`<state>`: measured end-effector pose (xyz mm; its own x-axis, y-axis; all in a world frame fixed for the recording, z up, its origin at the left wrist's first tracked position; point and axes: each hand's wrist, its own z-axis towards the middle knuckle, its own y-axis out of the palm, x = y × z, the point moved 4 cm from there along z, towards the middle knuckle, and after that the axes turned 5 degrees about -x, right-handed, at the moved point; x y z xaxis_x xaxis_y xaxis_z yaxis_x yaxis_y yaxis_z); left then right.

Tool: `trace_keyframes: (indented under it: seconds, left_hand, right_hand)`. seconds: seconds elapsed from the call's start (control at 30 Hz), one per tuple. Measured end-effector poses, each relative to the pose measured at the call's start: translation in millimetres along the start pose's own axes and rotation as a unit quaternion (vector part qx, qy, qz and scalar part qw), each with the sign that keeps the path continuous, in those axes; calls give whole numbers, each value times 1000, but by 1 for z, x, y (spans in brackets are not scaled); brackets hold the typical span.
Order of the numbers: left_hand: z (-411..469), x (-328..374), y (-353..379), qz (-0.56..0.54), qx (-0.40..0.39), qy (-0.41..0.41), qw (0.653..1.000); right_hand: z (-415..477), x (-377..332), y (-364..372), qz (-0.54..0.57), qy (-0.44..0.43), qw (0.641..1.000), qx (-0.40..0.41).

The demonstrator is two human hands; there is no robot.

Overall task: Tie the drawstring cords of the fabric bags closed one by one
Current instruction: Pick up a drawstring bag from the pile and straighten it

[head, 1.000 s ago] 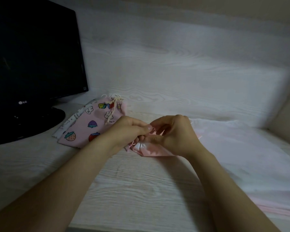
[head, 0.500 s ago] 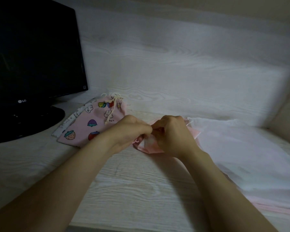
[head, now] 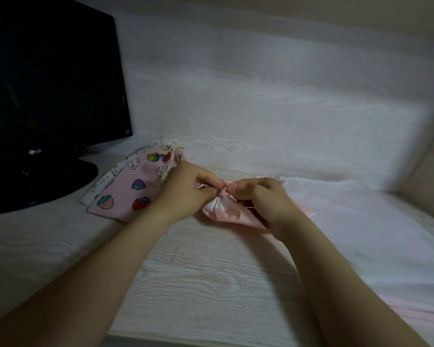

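Head view shows your left hand (head: 186, 194) and right hand (head: 266, 201) meeting over a small pink bag (head: 226, 214) that lies on the pale wood-grain desk (head: 211, 276). Both hands have their fingers curled. The fingertips of each pinch the bag's gathered neck from opposite sides, and your two hands nearly touch there. The cord at that neck is too small and too covered for you to make out. Just beside your left hand lies a strawberry-print bag (head: 133, 191), its mouth drawn in and its cream cord (head: 172, 156) knotted. It rests on top of a white patterned bag (head: 105, 181). To your right spreads a pile of pale fabric (head: 361, 226), reaching up to your right wrist. A dark monitor (head: 50, 91) stands at the far left.
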<state>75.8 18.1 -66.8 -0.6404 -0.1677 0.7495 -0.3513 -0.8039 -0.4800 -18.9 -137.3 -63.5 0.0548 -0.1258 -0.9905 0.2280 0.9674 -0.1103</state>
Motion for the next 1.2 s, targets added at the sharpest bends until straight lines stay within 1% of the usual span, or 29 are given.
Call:
trace_keyframes:
  seconds: [0.17,0.27,0.37,0.43,0.57,0.7,0.77,0.83,0.9,0.97,1.0,1.03,1.13,1.17,1.2]
  left_hand:
    - [-3,7,9,9,-40,6,999]
    - [-3,8,7,13,-36,13,999]
    - [1,6,3,-55,-28,-24,998]
    - [2,7,3,-78,-36,-32,996]
    - [-2,4,8,-38,-34,-8,999]
    - [0,5,11,12,-27,32,999]
    - [3,4,9,-8,-32,-3,999]
    - [5,3,5,-93,-27,-57,994]
    - [7,3,-2,-215,11,-100,971]
    - [7,5,-9,-328,60,-117,935]
    - [6,6,-11,-366,75,-123,920]
    - [5,8,-13,-407,83,-130,900]
    - [7,6,-11,-569,80,-157,803]
    - [7,5,-10,-591,78,-166,786]
    - [7,3,-10,-585,79,-176,787]
  right_hand:
    - [7,8,-3,46,7,999,19]
    - [8,10,-7,57,1,998,39]
    - [12,10,-12,33,-19,997,65]
    - [14,10,-13,39,-26,997,59]
    - [15,12,-8,58,-29,998,14]
    - [15,13,-13,18,-21,999,38]
    - [15,12,-13,9,-20,999,42]
    - [15,13,-14,6,-25,998,50]
    - [16,13,-17,-11,-33,997,69]
    - [15,12,-19,-23,-41,996,79]
    - [14,11,-19,-30,-46,995,78]
    - [12,10,-18,-42,-51,995,71]
    - [7,5,-11,-77,-74,994,24]
    - [6,5,-11,-86,-82,993,15]
    - [6,5,-12,-97,-88,991,17]
